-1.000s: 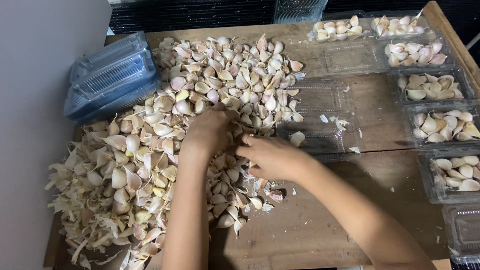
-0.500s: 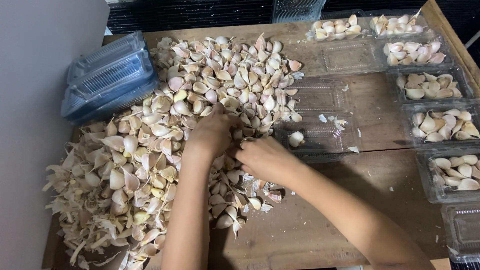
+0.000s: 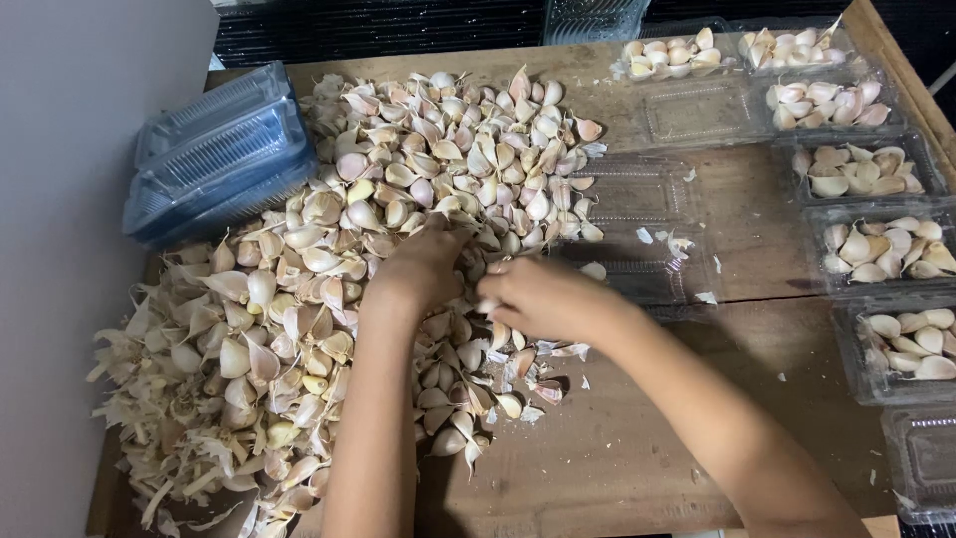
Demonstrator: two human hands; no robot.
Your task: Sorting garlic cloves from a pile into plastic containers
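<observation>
A big heap of garlic cloves (image 3: 438, 159) with papery skins covers the left and middle of a wooden table (image 3: 617, 448). My left hand (image 3: 423, 264) reaches into the heap's middle, fingers curled among the cloves. My right hand (image 3: 543, 297) sits just to its right, fingers closed around a garlic clove (image 3: 488, 304) at the heap's edge. Both forearms come in from the bottom of the view and hide the cloves beneath them.
A stack of empty clear plastic boxes (image 3: 214, 149) lies at the far left. An open empty clear box (image 3: 637, 229) sits right of the heap. Several clear boxes filled with cloves (image 3: 876, 249) line the back and right edge. Loose skins (image 3: 189, 468) pile at lower left.
Both hands have stayed together at the heap's middle. The right hand shifted slightly and its fingers closed on a clove.
</observation>
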